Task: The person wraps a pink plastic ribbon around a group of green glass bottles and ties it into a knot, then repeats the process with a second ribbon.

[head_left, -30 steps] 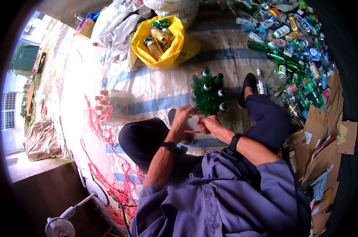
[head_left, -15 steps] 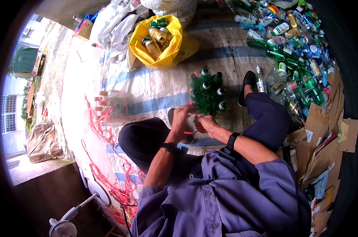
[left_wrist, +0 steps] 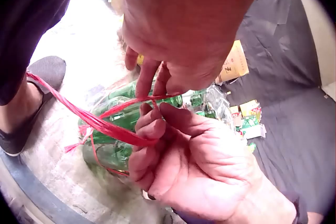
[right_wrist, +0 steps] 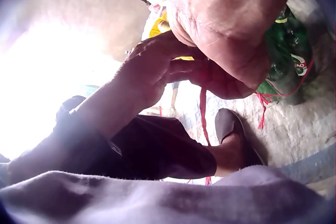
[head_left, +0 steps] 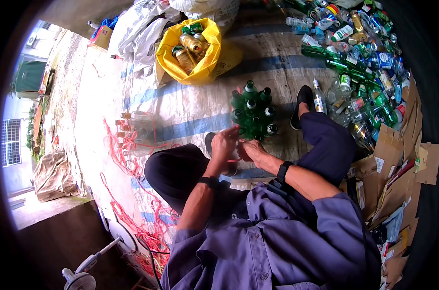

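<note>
Green glass bottles (head_left: 251, 112) stand upright in a tight cluster on the ground sheet, with red plastic string (left_wrist: 107, 125) round them. At the near side of the cluster, my left hand (head_left: 224, 146) pinches the string with its fingertips. My right hand (head_left: 254, 152) is close beside it, its fingers curled round a thick strand. In the left wrist view, the two hands' fingertips meet where the strands cross. The right wrist view shows a string end hanging below the hands, and a loop low round the bottles.
Clear bottles (head_left: 141, 129) tied with string lie at the left, near a tangle of red string (head_left: 149, 232). A yellow bag (head_left: 214, 53) of cans stands ahead. Mixed bottles and cans (head_left: 355, 63) are heaped at the right, above flattened cardboard (head_left: 391, 164). One bottle (head_left: 319, 99) stands by the right shoe.
The hands have drawn slightly closer together, and the string stretched between them has shortened from view. The bottle cluster stays in place, while the head view has shifted slightly.
</note>
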The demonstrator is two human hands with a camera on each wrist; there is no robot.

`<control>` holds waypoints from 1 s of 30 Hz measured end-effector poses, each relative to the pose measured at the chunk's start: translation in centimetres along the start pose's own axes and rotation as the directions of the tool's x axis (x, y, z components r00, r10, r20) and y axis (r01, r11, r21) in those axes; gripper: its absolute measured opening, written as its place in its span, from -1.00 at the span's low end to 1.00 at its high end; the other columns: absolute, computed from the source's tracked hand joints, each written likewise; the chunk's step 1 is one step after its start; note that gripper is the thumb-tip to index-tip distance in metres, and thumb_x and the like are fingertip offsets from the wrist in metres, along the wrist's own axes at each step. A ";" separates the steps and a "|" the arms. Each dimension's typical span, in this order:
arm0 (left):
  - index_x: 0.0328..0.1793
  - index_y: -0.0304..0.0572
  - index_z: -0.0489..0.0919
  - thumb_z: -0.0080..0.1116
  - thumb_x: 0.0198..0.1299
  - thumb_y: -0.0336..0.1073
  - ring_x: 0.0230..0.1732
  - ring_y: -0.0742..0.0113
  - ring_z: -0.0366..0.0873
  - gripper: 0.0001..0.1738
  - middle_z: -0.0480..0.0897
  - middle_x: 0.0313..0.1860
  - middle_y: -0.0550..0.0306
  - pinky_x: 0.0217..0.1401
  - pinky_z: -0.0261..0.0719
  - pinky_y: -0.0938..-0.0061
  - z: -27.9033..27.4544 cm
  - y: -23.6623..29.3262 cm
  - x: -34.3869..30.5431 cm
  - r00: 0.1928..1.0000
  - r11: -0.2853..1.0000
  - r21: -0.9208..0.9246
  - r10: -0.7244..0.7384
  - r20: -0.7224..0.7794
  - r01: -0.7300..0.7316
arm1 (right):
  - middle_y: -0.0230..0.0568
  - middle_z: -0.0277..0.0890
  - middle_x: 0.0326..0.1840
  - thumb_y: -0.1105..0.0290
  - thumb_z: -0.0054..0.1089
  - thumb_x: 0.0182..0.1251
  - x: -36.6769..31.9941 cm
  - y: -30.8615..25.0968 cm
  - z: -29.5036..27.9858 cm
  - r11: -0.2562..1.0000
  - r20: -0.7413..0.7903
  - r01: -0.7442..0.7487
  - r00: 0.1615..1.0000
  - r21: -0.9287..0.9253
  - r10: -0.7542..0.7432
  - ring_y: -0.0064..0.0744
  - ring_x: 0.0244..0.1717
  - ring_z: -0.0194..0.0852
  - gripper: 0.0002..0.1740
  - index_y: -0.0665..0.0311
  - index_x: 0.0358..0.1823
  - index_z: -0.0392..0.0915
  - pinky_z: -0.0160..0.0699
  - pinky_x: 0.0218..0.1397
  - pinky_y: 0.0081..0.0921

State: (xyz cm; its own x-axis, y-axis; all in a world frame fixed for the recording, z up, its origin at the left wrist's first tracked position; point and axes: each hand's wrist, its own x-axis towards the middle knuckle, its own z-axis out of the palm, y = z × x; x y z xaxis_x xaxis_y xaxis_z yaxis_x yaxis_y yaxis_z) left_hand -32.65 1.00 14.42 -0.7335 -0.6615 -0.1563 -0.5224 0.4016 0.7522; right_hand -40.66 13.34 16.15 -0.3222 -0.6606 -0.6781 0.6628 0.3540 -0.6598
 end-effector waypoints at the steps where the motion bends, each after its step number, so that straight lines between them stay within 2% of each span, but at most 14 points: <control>1: -0.01 -0.08 0.69 0.06 0.27 -0.27 -0.46 0.36 0.65 -0.74 0.70 -0.49 0.11 -0.38 0.55 0.49 0.0 0.1 0.0 1.000 0.998 0.067 0.020 -0.014 -0.019 | -0.32 0.51 -0.46 0.36 0.08 0.19 -0.1 -0.2 0.0 0.999 0.013 0.001 1.000 -0.032 -0.001 -0.56 -0.46 0.42 -0.83 0.32 -0.32 0.54 0.33 -0.44 -0.48; 2: 0.00 -0.03 0.70 0.08 0.29 -0.19 -0.47 0.32 0.67 -0.73 0.70 -0.49 0.10 -0.39 0.56 0.48 0.1 0.2 -0.1 0.999 0.990 0.134 0.041 -0.026 -0.037 | -0.32 0.51 -0.46 0.36 0.08 0.19 0.0 -0.1 -0.1 1.000 0.012 0.000 1.000 -0.031 0.000 -0.56 -0.46 0.42 -0.83 0.32 -0.32 0.54 0.33 -0.44 -0.48; 5: 0.00 -0.01 0.70 0.10 0.30 -0.08 -0.46 0.27 0.69 -0.69 0.71 -0.46 0.07 -0.39 0.57 0.44 0.3 -0.2 0.2 0.998 0.991 0.113 0.067 -0.005 -0.066 | -0.30 0.52 -0.45 0.38 0.08 0.16 0.2 0.2 -0.3 0.998 0.024 0.015 1.000 -0.058 -0.014 -0.55 -0.45 0.42 -0.84 0.32 -0.32 0.55 0.34 -0.43 -0.47; 8: -0.04 -0.01 0.71 0.07 0.31 -0.06 -0.41 0.17 0.70 -0.69 0.71 -0.44 0.05 -0.35 0.59 0.36 -0.4 1.5 0.1 0.999 0.985 0.168 0.049 0.016 -0.051 | -0.29 0.53 -0.42 0.40 0.08 0.15 0.3 0.2 0.0 0.996 -0.004 -0.017 1.000 -0.083 0.017 -0.54 -0.44 0.44 -0.84 0.32 -0.31 0.56 0.35 -0.43 -0.48; 11: -0.02 -0.02 0.68 0.09 0.28 -0.09 -0.33 0.05 0.69 -0.70 0.71 -0.38 0.01 -0.30 0.60 0.28 -1.1 2.9 -0.2 0.994 0.971 0.214 0.104 0.025 -0.107 | -0.28 0.55 -0.43 0.38 0.09 0.16 0.4 0.5 0.0 1.000 -0.016 0.026 1.000 -0.016 -0.027 -0.53 -0.44 0.45 -0.84 0.32 -0.36 0.57 0.36 -0.42 -0.47; 14: 0.03 -0.03 0.62 0.09 0.25 -0.13 -0.28 -0.04 0.68 -0.70 0.71 -0.30 -0.03 -0.26 0.59 0.22 -1.3 2.8 -0.2 0.983 0.968 0.175 0.168 0.079 -0.180 | -0.28 0.55 -0.46 0.35 0.11 0.17 0.6 0.6 -0.3 0.992 0.018 0.030 0.999 -0.125 -0.028 -0.53 -0.46 0.45 -0.82 0.34 -0.40 0.57 0.36 -0.43 -0.47; 20: -0.01 -0.08 0.52 0.05 0.22 -0.22 -0.33 -0.13 0.64 -0.75 0.67 -0.32 -0.10 -0.30 0.57 0.12 -1.6 3.8 0.3 0.969 0.936 0.270 0.188 0.163 -0.227 | -0.24 0.56 -0.49 0.38 0.11 0.15 0.4 0.4 -0.5 0.985 0.040 0.047 0.998 -0.164 -0.041 -0.54 -0.47 0.46 -0.82 0.36 -0.42 0.59 0.38 -0.42 -0.45; 22: 0.01 -0.09 0.46 0.07 0.20 -0.21 -0.34 -0.16 0.63 -0.72 0.67 -0.33 -0.11 -0.32 0.54 0.08 -1.0 3.0 0.7 0.967 0.933 0.276 0.191 0.167 -0.232 | -0.22 0.57 -0.48 0.44 0.11 0.11 1.0 1.3 -1.0 0.930 0.087 0.125 0.991 -0.345 -0.101 -0.52 -0.47 0.46 -0.86 0.35 -0.40 0.60 0.38 -0.40 -0.44; 23: 0.03 -0.11 0.41 0.09 0.18 -0.20 -0.35 -0.18 0.62 -0.68 0.66 -0.35 -0.13 -0.33 0.51 0.04 -0.6 2.7 0.9 0.966 0.930 0.282 0.195 0.167 -0.236 | -0.22 0.57 -0.48 0.44 0.11 0.11 1.4 1.8 -1.3 0.931 0.085 0.125 0.991 -0.343 -0.101 -0.52 -0.47 0.46 -0.86 0.35 -0.40 0.60 0.38 -0.40 -0.44; 25: 0.06 -0.11 0.39 0.08 0.18 -0.20 -0.35 -0.19 0.62 -0.65 0.66 -0.35 -0.12 -0.34 0.51 0.04 -0.4 2.6 1.3 0.960 0.916 0.304 0.214 0.181 -0.261 | -0.34 0.48 -0.56 0.43 0.16 0.01 1.9 2.8 -1.6 0.839 0.141 0.357 0.934 -0.411 -0.328 -0.52 -0.57 0.40 -0.94 0.24 -0.53 0.53 0.33 -0.51 -0.54; 26: 0.09 -0.11 0.36 0.07 0.18 -0.20 -0.36 -0.19 0.62 -0.63 0.66 -0.36 -0.12 -0.34 0.50 0.03 -0.2 2.5 1.4 0.954 0.902 0.325 0.231 0.193 -0.285 | -0.34 0.48 -0.56 0.43 0.16 0.01 2.2 3.1 -1.9 0.839 0.140 0.356 0.934 -0.411 -0.328 -0.52 -0.57 0.40 -0.94 0.24 -0.53 0.53 0.33 -0.51 -0.54; 28: 0.02 -0.09 0.39 0.06 0.20 -0.17 -0.37 -0.21 0.61 -0.68 0.65 -0.37 -0.15 -0.34 0.50 0.01 -0.2 3.3 1.5 0.961 0.904 0.342 0.204 0.185 -0.258 | -0.36 0.44 -0.59 0.44 0.16 0.01 1.8 2.2 -1.9 0.533 0.286 0.476 0.870 -0.699 -0.402 -0.52 -0.58 0.39 -0.93 0.22 -0.58 0.51 0.31 -0.55 -0.53; 29: -0.05 -0.07 0.41 0.04 0.21 -0.13 -0.38 -0.22 0.60 -0.72 0.64 -0.39 -0.18 -0.34 0.51 0.00 -0.3 3.6 1.5 0.968 0.904 0.359 0.177 0.176 -0.231 | -0.36 0.44 -0.59 0.44 0.16 0.01 1.6 2.0 -1.6 0.535 0.285 0.476 0.870 -0.698 -0.403 -0.52 -0.58 0.39 -0.93 0.22 -0.58 0.51 0.31 -0.55 -0.53; 30: -0.05 -0.07 0.41 0.04 0.21 -0.13 -0.38 -0.22 0.60 -0.72 0.64 -0.39 -0.18 -0.34 0.51 0.00 -0.2 3.6 1.6 0.968 0.903 0.360 0.179 0.178 -0.233 | -0.27 0.51 -0.52 0.48 0.10 0.06 1.1 1.3 -0.9 0.858 0.075 0.208 0.978 -0.470 -0.196 -0.46 -0.46 0.48 -0.93 0.29 -0.50 0.54 0.38 -0.44 -0.49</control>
State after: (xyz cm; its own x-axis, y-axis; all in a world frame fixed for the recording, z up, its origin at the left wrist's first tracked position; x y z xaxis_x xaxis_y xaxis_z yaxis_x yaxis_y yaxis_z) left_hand -35.61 1.26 16.97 -0.8807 -0.4554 -0.1307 -0.4573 0.7449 0.4857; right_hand -40.76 13.71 14.22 -0.3946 -0.7648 -0.5093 0.1839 0.4774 -0.8593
